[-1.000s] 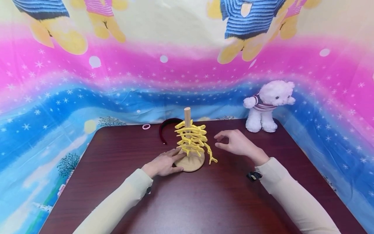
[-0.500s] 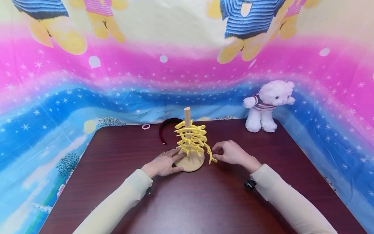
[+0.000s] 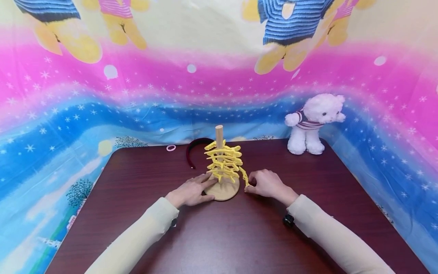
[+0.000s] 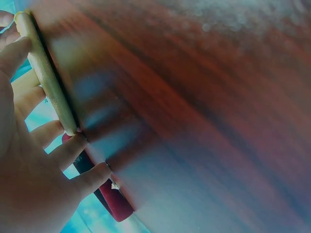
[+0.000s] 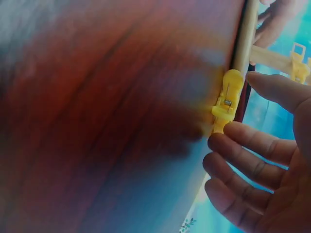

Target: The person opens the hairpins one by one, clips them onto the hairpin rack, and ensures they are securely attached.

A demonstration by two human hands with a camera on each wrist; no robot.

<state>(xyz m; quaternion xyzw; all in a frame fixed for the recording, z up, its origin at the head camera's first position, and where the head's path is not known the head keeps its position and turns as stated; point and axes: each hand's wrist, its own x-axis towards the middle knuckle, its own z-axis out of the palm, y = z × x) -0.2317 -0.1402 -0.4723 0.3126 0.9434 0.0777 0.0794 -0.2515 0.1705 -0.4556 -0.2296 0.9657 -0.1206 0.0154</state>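
Several yellow plastic clothespins (image 3: 224, 163) hang about the post of a round wooden stand (image 3: 221, 194), some linked into a short chain that droops on the right. My left hand (image 3: 191, 191) rests on the left side of the stand's base, fingers spread and fairly straight. My right hand (image 3: 268, 184) is at the low end of the chain. In the right wrist view its thumb and index finger stand on either side of the lowest clothespin (image 5: 227, 99), pinching it at its handles, with the metal spring visible. The other right fingers are loosely bent.
Behind the stand lies a dark red headband (image 3: 189, 156), partly hidden. A pink ring (image 3: 171, 148) is near the table's back edge. A white teddy bear (image 3: 306, 125) stands at the back right of the dark wooden table (image 3: 226, 236). A printed cloth surrounds the table.
My right hand has come down and leftward from beside the stand to the lowest clothespin, and its fingers have closed in on it. The left hand and stand have kept their place.
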